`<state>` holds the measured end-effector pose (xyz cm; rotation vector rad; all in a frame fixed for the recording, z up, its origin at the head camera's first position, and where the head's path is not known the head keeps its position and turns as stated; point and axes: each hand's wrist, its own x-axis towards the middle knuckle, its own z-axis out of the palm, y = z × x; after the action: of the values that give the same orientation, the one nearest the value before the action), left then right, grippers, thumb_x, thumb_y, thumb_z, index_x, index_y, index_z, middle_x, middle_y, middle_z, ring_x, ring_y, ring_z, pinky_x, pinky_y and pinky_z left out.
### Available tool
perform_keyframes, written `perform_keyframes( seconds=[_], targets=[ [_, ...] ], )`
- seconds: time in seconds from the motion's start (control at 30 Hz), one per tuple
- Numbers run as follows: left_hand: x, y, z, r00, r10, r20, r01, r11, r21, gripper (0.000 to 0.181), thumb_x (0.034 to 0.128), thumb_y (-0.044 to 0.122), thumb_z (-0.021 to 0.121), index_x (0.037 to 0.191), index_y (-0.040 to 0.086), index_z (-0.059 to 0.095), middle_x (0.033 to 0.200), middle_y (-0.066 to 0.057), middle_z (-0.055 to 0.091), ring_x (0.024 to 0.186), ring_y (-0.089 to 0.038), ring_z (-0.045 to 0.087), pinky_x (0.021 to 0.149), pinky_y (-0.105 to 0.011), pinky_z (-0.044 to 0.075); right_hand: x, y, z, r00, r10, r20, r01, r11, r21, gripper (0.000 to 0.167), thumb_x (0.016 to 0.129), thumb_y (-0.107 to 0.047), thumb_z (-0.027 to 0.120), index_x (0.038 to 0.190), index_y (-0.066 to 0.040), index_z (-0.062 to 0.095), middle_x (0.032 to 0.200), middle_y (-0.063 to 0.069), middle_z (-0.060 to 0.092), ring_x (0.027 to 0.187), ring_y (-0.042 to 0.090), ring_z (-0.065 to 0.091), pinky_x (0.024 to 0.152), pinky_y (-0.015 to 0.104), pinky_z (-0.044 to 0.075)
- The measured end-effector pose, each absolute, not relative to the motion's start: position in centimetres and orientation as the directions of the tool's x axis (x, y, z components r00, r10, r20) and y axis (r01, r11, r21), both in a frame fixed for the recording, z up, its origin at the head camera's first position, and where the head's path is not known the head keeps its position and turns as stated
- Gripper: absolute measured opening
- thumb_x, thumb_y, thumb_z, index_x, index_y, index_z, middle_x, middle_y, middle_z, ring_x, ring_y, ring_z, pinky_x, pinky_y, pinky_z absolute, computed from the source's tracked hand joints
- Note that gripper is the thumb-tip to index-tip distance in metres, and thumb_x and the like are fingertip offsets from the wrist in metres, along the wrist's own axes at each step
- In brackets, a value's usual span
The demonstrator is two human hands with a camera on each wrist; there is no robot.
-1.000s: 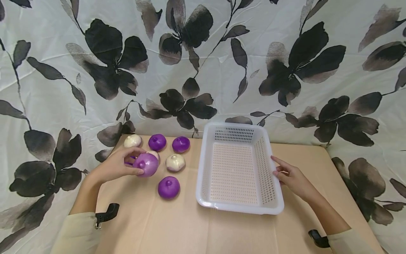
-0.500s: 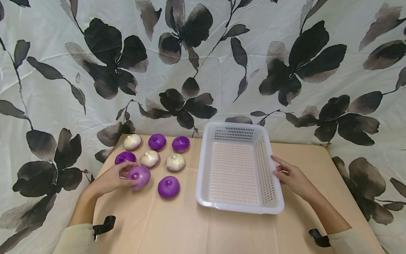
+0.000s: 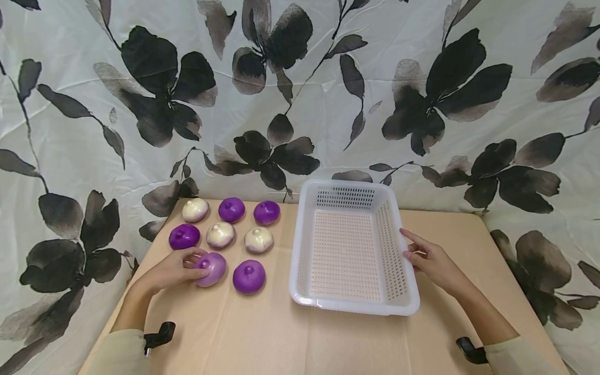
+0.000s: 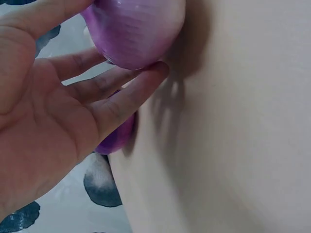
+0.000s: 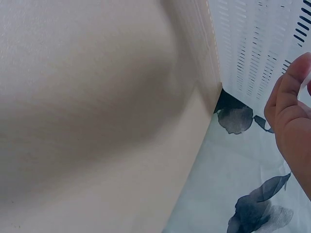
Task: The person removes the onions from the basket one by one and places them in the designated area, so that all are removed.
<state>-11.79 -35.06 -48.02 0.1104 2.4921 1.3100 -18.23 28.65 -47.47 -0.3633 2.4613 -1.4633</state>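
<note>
My left hand (image 3: 175,271) holds a light purple onion (image 3: 212,269) between thumb and fingers at the front left of the group. In the left wrist view the same onion (image 4: 141,31) sits against the fingertips, close to the tabletop. A darker purple onion (image 3: 249,276) lies just to its right, and another purple onion (image 3: 184,237) lies behind the hand. Over on the right, my right hand (image 3: 433,263) pinches the right rim of a white plastic basket (image 3: 354,308). Thumb and fingers meet at that rim in the right wrist view, partly cut off by the frame.
Two more purple onions (image 3: 232,210) and several white onions (image 3: 221,235) stand in loose rows at the back left. The tan table (image 3: 262,338) ends at a floral cloth (image 3: 356,104) behind. Black wrist mounts (image 3: 160,335) stick out from both sleeves.
My left hand has brought the light purple onion toward the front of the group, then slightly right, uncovering the purple and white onions behind. The right hand and basket stay put.
</note>
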Motion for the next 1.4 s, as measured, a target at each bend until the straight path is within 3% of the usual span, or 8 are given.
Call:
perform_keyframes(
  seconds=[0.33, 0.67, 1.0, 1.4],
  targets=[
    [-11.8, -34.7, -48.4, -0.944, 0.197, -0.264, -0.108, 0.572, 0.813, 0.060, 0.0949, 0.019, 0.075, 0.140, -0.012, 0.050, 0.119, -0.023, 0.065, 0.099, -0.023, 0.064, 0.077, -0.035, 0.061, -18.3, 28.7, -47.2, -0.935, -0.341, -0.096, -0.079, 0.465, -0.882, 0.066, 0.105, -0.012, 0.060, 0.163, -0.010, 0.030, 0.116, 0.026, 0.056, 0.095, 0.020, 0.067, 0.078, 0.029, 0.063],
    [-11.4, -34.5, -48.2, -0.949, 0.167, -0.269, -0.117, 0.607, 0.786, 0.064, 0.0938, 0.025, 0.076, 0.142, -0.008, 0.049, 0.124, -0.025, 0.062, 0.097, -0.021, 0.065, 0.075, -0.030, 0.059, -18.6, 28.7, -47.0, -0.929, -0.356, -0.096, -0.068, 0.422, -0.904, 0.065, 0.104, -0.009, 0.060, 0.162, -0.009, 0.032, 0.116, 0.025, 0.056, 0.095, 0.015, 0.066, 0.078, 0.029, 0.063],
    [-11.4, -34.1, -48.1, -0.951, 0.186, -0.246, -0.092, 0.591, 0.802, 0.063, 0.0933, 0.020, 0.076, 0.142, -0.009, 0.048, 0.122, -0.025, 0.062, 0.096, -0.023, 0.065, 0.072, -0.032, 0.060, -18.8, 28.8, -46.8, -0.931, -0.355, -0.085, -0.082, 0.431, -0.898, 0.062, 0.103, -0.008, 0.061, 0.160, -0.006, 0.035, 0.115, 0.025, 0.057, 0.094, 0.015, 0.067, 0.077, 0.028, 0.063],
    [-11.3, -33.6, -47.5, -0.951, 0.188, -0.246, -0.091, 0.590, 0.802, 0.064, 0.0928, 0.019, 0.077, 0.142, -0.010, 0.048, 0.122, -0.026, 0.062, 0.096, -0.024, 0.066, 0.071, -0.031, 0.060, -19.1, 29.1, -46.7, -0.931, -0.351, -0.103, -0.073, 0.454, -0.888, 0.061, 0.104, -0.012, 0.062, 0.159, -0.008, 0.036, 0.120, 0.027, 0.058, 0.095, 0.020, 0.070, 0.078, 0.029, 0.063]
  ],
)
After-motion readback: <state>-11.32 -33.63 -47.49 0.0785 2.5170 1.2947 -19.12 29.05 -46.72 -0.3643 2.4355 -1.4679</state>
